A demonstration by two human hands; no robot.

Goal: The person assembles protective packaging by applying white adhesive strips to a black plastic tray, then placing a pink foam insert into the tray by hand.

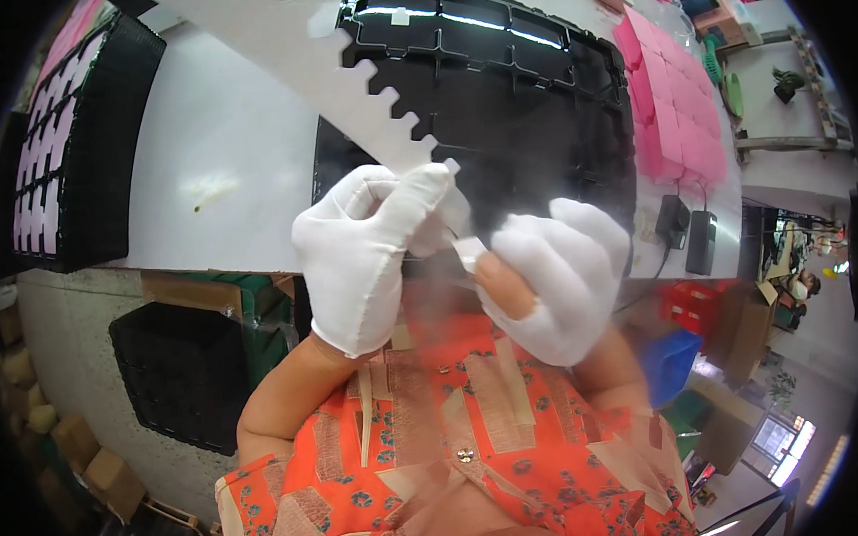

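Observation:
A long white sheet (pixel 300 83) with a row of square tabs along one edge slants down from the upper left. My left hand (pixel 357 247), in a white glove, pinches its lower end between thumb and fingers. Just to the right, my right hand (pixel 561 273) is closed, its glove leaving the thumb bare. A small white piece (pixel 468 254) shows at that thumb's tip, pinched against the fingers; I cannot make out whether it is a loose tab. Behind both hands lies a black plastic tray (pixel 480 106) with molded compartments, partly covered by the sheet and my hands.
Pink sheets (pixel 674 99) are stacked on the table's right, near black power adapters (pixel 687 226). Filled black trays (pixel 84 138) stand stacked at the left of the white table (pixel 222 152). Below are a black crate (pixel 182 371) and cardboard boxes (pixel 110 482); a blue bin (pixel 670 363) is at right.

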